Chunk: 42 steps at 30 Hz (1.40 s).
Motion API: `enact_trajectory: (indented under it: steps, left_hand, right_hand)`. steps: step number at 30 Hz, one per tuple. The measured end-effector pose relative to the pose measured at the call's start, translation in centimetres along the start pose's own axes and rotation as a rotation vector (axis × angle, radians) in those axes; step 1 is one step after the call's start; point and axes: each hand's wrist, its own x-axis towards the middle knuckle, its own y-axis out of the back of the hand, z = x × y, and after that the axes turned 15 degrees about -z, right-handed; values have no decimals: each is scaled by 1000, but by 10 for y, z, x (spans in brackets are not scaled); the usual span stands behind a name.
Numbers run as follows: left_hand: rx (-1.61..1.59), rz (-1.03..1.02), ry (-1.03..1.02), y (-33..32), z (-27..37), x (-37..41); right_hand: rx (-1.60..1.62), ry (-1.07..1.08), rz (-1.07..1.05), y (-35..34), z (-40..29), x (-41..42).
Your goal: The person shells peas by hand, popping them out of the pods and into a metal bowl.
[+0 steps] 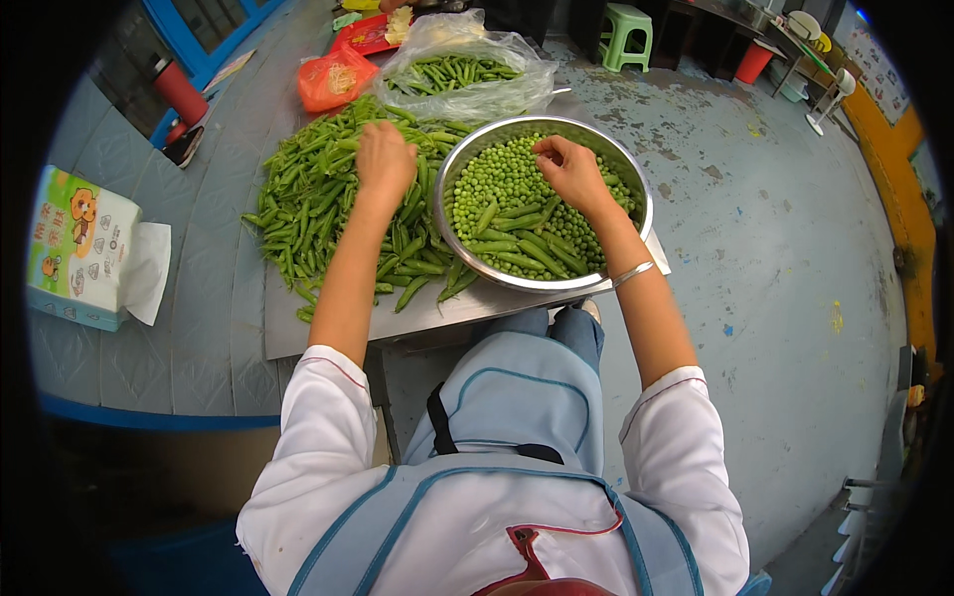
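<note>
My left hand [386, 162] is over a large heap of green pea pods [313, 216], its fingers pointing down among them. The back of the hand hides what the fingertips touch. Right of the heap is a round stainless steel bowl [445, 237] of shelled green peas [496, 175]. Several whole pods [533, 249] lie on the peas at the near side of the bowl. Above the peas hangs my right hand [572, 173], its fingers curled and thumb close to them. Whether anything is pinched there cannot be made out.
Behind the heap lie a clear plastic bag of pods [458, 74] and an orange bag [339, 78]. A red tray [365, 33] is farther back. Tissues [89, 246] and a red flask [179, 93] stand left. The metal tabletop's edge [417, 320] runs before me. A green stool [626, 37] stands beyond.
</note>
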Motion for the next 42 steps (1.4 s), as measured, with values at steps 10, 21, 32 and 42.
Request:
enact_trajectory:
  steps: [10,21,32,42]
  left_hand:
    - [-489,-489,-385,-37,52,-28]
    - [-1161,-869,-578,-37,91,2]
    - [-1347,-890,-567,-41,96,-21]
    - [-1318,-666,-461,-46,90,-20]
  right_hand:
    - [274,-161,-263,-1,-4,-3]
    - [498,-170,-120,21,-9,-4]
    - [255,-108,-196,13,2,-6]
    - [281,-138,-167,-4,0,5]
